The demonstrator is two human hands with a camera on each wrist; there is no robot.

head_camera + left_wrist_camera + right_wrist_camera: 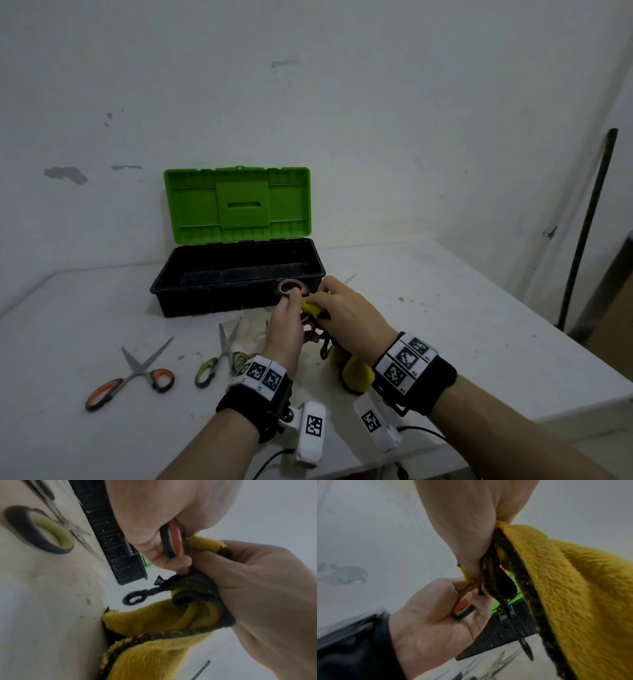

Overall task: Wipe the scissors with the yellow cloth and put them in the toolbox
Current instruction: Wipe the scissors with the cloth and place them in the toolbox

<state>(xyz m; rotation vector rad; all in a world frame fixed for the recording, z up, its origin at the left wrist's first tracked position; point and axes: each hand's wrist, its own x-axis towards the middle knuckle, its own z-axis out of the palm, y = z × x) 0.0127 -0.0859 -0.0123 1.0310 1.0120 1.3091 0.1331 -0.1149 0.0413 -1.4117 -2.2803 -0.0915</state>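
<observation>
Scissors: my left hand grips the red handle
Yellow cloth: bunched tight in my right hand

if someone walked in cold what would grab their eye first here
The open toolbox with its bright green lid stands at the back of the table. Just in front of it the left hand grips red-handled scissors while the right hand holds the yellow cloth around them. Two more pairs lie open to the left: orange-handled scissors and green-handled scissors.
</observation>
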